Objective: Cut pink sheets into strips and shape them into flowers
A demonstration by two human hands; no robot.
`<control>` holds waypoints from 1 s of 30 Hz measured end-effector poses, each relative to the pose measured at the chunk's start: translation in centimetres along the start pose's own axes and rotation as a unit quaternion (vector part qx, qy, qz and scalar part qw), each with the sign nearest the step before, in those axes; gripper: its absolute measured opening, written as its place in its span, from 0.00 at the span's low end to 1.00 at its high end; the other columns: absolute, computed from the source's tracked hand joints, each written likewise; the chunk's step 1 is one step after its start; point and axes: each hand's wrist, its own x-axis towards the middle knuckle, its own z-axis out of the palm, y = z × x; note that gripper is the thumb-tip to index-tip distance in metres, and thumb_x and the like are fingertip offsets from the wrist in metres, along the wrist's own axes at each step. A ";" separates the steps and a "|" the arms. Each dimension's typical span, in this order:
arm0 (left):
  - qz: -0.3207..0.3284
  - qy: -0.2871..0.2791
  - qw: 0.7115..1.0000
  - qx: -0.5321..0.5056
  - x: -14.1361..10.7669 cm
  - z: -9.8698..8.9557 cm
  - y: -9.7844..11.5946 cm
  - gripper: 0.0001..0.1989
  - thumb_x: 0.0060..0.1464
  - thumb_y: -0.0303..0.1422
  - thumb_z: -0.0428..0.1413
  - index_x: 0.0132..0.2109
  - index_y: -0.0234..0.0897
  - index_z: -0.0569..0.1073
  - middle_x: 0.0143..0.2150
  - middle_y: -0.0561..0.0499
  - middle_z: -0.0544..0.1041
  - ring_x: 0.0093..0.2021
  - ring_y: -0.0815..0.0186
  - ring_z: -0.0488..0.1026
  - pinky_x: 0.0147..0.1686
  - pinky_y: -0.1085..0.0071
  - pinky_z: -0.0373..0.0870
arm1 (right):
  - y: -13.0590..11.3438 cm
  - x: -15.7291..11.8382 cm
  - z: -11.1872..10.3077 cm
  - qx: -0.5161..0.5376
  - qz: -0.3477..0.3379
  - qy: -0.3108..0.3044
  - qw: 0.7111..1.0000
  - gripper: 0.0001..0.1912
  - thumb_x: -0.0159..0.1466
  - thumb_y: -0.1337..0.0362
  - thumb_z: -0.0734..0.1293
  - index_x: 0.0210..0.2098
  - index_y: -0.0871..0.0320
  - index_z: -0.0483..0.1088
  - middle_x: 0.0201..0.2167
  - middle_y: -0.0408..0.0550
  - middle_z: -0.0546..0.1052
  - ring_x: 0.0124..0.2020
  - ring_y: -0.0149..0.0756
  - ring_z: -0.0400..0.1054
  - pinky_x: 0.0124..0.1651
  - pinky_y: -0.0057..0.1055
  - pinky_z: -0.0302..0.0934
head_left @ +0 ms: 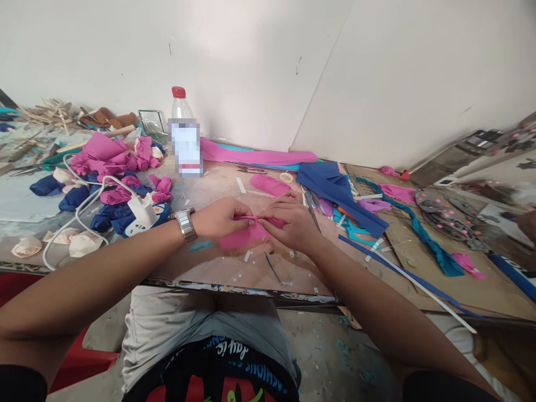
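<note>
Between my two hands, a piece of pink fabric (238,239) is held just above the table near its front edge. My left hand (224,218), with a metal watch on the wrist, pinches its top edge between thumb and fingers. From the other side my right hand (291,220) pinches the same folded edge, its fingertips close to the left thumb. Part of the fabric hangs below the fingers. Another pink fabric piece (270,184) lies flat just beyond my hands, beside a cream ring (286,177).
Rolled pink, blue and cream fabric bundles (104,153) and a white cable (81,215) with a plug crowd the left. A red-capped bottle (179,103) stands behind a phone (185,148). Blue fabric (343,195), scissors (310,204) and a white stick (427,293) lie rightward.
</note>
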 end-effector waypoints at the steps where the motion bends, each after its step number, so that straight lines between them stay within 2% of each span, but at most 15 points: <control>1: 0.009 0.010 1.000 0.022 0.0 0.1 0.1 0.18 0.65 0.41 0.50 0.33 0.33 0.75 0.24 0.55 0.68 0.25 0.71 0.60 0.28 0.72 0.53 | 0.0 0.0 0.0 0.001 0.001 -0.001 1.000 0.05 0.66 0.64 0.70 0.36 0.52 0.80 0.31 0.42 0.83 0.37 0.38 0.75 0.53 0.42 0.57; 5: 0.038 0.045 0.992 0.114 -0.2 0.3 0.6 0.19 0.67 0.41 0.49 0.35 0.34 0.77 0.26 0.52 0.74 0.24 0.70 0.62 0.28 0.70 0.52 | 0.1 0.0 0.2 0.001 0.013 -0.009 1.000 0.05 0.66 0.63 0.70 0.36 0.52 0.81 0.31 0.42 0.83 0.37 0.38 0.75 0.54 0.43 0.56; 9: 0.040 0.043 0.984 0.169 -0.2 0.3 0.7 0.19 0.68 0.38 0.47 0.34 0.35 0.76 0.26 0.50 0.75 0.24 0.69 0.63 0.28 0.69 0.52 | 0.0 0.1 0.2 0.016 0.039 -0.012 0.999 0.05 0.65 0.62 0.71 0.34 0.52 0.81 0.30 0.42 0.83 0.36 0.38 0.75 0.53 0.42 0.56; 13: 0.028 0.035 0.984 0.173 -0.2 0.1 0.5 0.19 0.68 0.37 0.47 0.34 0.35 0.76 0.26 0.50 0.76 0.24 0.68 0.65 0.29 0.69 0.54 | 0.1 0.2 0.2 0.033 0.064 -0.016 0.997 0.04 0.64 0.63 0.72 0.33 0.52 0.81 0.31 0.42 0.84 0.37 0.38 0.76 0.52 0.42 0.56; 19: 0.008 0.033 0.985 0.171 -0.1 0.0 0.6 0.18 0.69 0.36 0.46 0.38 0.35 0.77 0.31 0.48 0.79 0.28 0.67 0.69 0.30 0.69 0.55 | 0.4 0.2 -0.2 0.042 0.080 -0.020 0.996 0.04 0.62 0.65 0.72 0.33 0.52 0.81 0.32 0.43 0.84 0.38 0.39 0.76 0.53 0.43 0.56; 23: 0.004 0.048 0.984 0.174 -0.1 -0.1 0.5 0.16 0.67 0.34 0.45 0.37 0.36 0.76 0.31 0.48 0.78 0.30 0.65 0.70 0.32 0.68 0.58 | 0.7 0.1 -0.3 0.048 0.107 -0.017 0.993 0.03 0.62 0.65 0.72 0.34 0.52 0.81 0.33 0.43 0.84 0.38 0.40 0.76 0.54 0.43 0.58; 30: -0.048 0.077 0.973 0.215 -0.1 -0.4 0.2 0.15 0.63 0.31 0.45 0.33 0.36 0.73 0.28 0.47 0.76 0.28 0.62 0.69 0.31 0.66 0.56 | 1.2 0.1 -0.3 0.048 0.131 -0.009 0.990 0.02 0.61 0.64 0.73 0.32 0.52 0.80 0.33 0.43 0.84 0.38 0.41 0.77 0.56 0.47 0.57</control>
